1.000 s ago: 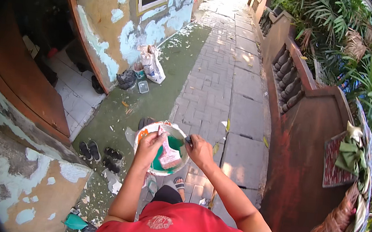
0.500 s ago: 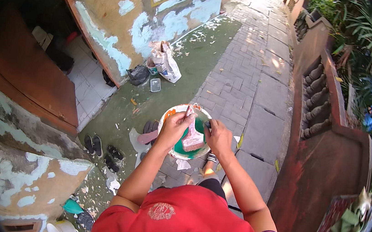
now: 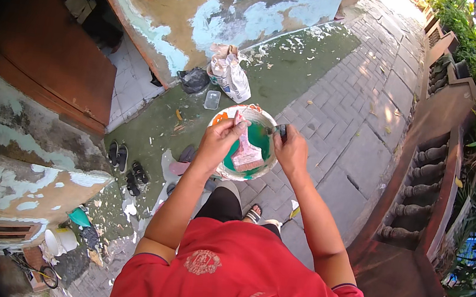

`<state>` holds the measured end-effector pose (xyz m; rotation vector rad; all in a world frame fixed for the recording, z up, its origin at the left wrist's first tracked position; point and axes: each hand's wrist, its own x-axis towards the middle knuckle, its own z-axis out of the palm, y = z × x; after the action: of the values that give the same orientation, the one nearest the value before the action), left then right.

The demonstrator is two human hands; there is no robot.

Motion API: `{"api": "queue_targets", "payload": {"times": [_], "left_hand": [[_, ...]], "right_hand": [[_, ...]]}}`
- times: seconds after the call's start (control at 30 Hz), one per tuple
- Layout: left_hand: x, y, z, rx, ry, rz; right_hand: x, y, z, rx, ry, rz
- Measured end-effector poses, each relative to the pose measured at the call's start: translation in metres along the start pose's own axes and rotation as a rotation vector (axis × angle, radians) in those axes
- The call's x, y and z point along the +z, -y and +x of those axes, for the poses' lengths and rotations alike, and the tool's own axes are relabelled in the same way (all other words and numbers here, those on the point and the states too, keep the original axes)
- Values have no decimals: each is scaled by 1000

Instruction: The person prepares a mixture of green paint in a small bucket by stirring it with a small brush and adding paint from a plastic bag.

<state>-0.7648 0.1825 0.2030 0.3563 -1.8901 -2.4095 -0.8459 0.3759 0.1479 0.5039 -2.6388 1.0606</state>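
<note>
A white bucket [image 3: 242,143] w/ green paint, a pink-smeared brush [image 3: 246,156], a red shirt [image 3: 240,281] & grey paving [image 3: 359,115] are seen.

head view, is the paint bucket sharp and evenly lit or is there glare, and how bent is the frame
Head view: the paint bucket and both hands, left hand and right hand, are sharp in even shade; sun glare washes out the brick path at top right; fisheye bends the railing and leaves a black rim around the picture.

Red short-sleeved shirt [image 3: 246,278] (pale back emblem), dark trousers [image 3: 223,202], sandals [image 3: 253,214].
</note>
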Motion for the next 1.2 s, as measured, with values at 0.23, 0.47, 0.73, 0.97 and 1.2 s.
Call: {"api": "queue_targets", "payload": {"times": [0.23,0.47,0.73,0.97,1.2], "left_hand": [[-6,9,110,-18,-76,3],[-51,13,187,-19,-269,-73],[-122,31,223,-13,-565,59],[-167,45,239,12,-878,10],[-186,59,248,-115,-1204,28]], "right_hand": [[37,-56,105,224,52,201],[116,-89,220,450,316,534],[188,-91,349,802,625,970],[249,-92,492,689,647,1080],[365,-126,641,621,703,966]]}}
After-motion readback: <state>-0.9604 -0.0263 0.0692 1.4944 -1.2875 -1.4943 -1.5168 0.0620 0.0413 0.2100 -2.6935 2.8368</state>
